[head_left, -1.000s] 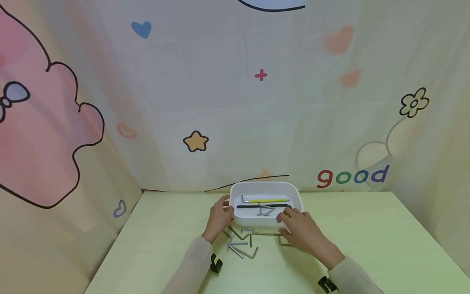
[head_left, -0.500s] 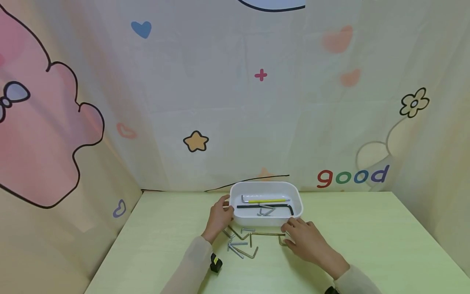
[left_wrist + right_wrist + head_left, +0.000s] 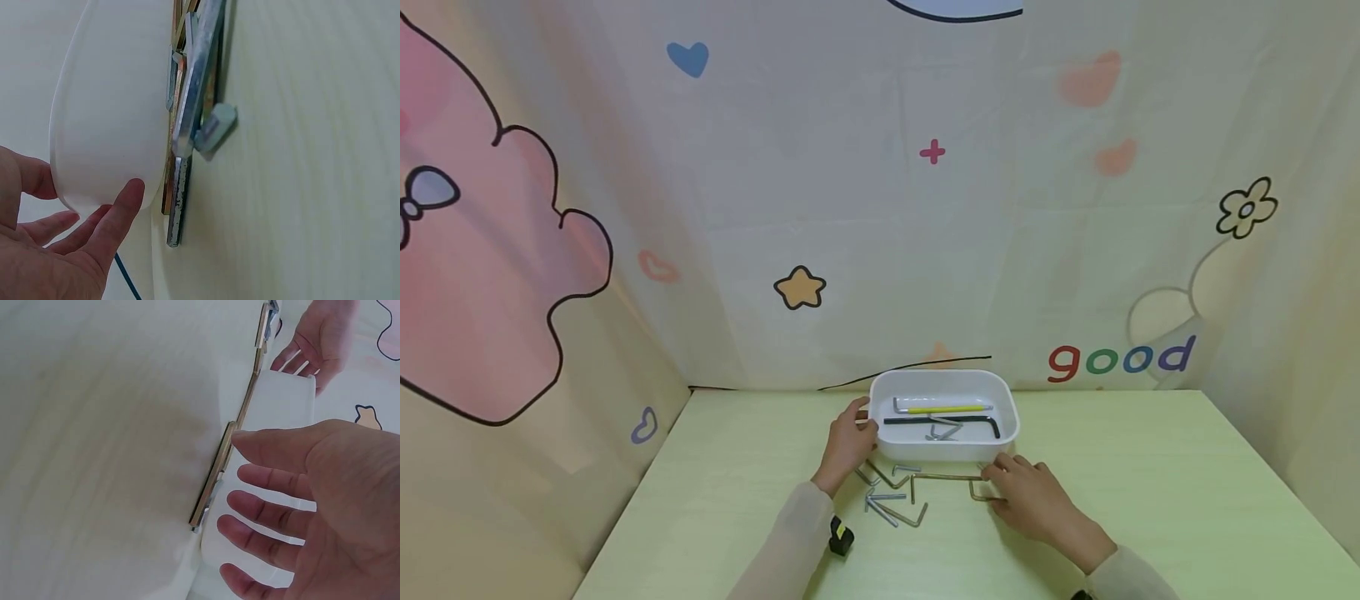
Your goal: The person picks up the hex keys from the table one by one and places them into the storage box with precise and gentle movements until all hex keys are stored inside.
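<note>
My left hand (image 3: 848, 446) holds the left end of a white plastic box (image 3: 940, 452); in the left wrist view its thumb is at the rim and its fingertips (image 3: 131, 194) are against the outer wall. Inside the box lie a yellow-sleeved hex key (image 3: 947, 409), a black hex key (image 3: 925, 421) and small silver hex keys (image 3: 947, 433). My right hand (image 3: 1037, 504) hovers low by the box's front right corner, fingers spread and loosely bent. Its thumb tip is at a short brass hex key (image 3: 212, 478); whether they touch I cannot tell. A long brass hex key (image 3: 943, 477) runs beside it.
Several silver and brass hex keys (image 3: 887, 498) lie crossed in a loose heap before the box, nearer my left hand. The pale green table (image 3: 1150, 467) meets a printed curtain (image 3: 865, 317) just behind the box.
My right hand has withdrawn from the box's front right edge, down and rightward to the brass hex keys. The black hex key's bent end is uncovered. My left hand stays put.
</note>
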### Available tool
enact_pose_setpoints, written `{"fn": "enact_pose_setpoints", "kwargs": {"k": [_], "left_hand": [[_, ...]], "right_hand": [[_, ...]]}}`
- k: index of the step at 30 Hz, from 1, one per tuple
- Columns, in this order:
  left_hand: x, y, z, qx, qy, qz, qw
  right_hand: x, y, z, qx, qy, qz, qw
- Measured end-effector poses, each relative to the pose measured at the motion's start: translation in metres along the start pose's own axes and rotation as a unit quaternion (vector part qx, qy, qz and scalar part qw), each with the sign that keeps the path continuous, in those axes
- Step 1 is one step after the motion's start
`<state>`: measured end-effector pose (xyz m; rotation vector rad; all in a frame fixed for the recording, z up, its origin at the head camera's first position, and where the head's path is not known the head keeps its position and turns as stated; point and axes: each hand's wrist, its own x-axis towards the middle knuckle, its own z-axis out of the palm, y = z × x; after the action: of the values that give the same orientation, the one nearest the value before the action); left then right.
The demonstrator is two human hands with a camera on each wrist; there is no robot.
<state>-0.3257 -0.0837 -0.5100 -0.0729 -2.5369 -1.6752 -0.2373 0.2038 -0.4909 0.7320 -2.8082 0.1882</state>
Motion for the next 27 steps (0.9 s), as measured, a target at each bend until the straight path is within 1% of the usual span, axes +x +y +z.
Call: {"fn": "enact_pose_setpoints", "kwargs": {"k": [3,10,17,23,27], "left_hand": [[-0.0003,0.0004,0.0,-0.001,0.0,-0.002,1.0],[-0.0015,0.0021,-0.0006,-0.002,0.001,0.003,1.0],[-0.0022,0.0009,-0.0012,-0.007,-0.001,0.001,1.0],[-0.001,-0.0007,-0.0009,-0.006,0.0,0.001,1.0],[-0.0019,0.0003,-0.0006,-0.009,-0.002,-0.003,1.0]], "right_hand": [[-0.0003,0.0015,0.0026,-0.001,-0.006,0.007,1.0],[0.0,0.0043,0.0061,-0.001,-0.023,0.03,0.9993],[-0.0005,0.005,0.0074,0.006,-0.016,0.025,0.9995],[0.0021,0.0064,0.0086,0.01,-0.028,0.026,0.9992],[0.0032,0.0071,0.0091,0.012,-0.026,0.018,0.9994]]}}
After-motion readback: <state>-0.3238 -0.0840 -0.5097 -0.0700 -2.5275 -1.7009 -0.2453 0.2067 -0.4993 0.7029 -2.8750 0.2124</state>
